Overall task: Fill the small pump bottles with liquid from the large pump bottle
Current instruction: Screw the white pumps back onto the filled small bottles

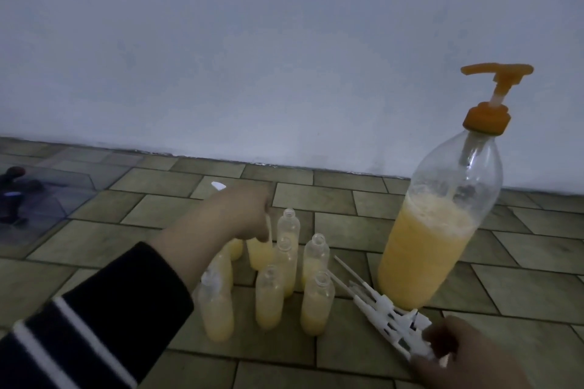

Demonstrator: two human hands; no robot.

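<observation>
The large pump bottle (442,224) stands on the tiled floor (94,243) at right, over half full of yellow liquid; it looks heavy and thin-walled, best gripped round the lower body. Just left of it cluster the small bottles (286,278), light, easily toppled, several with open necks. The left hand (243,215) has its fingers closed on a white pump whose tube dips into one. The right hand (467,357) grips a bundle of loose pumps (388,322), slim and probably slick.
</observation>
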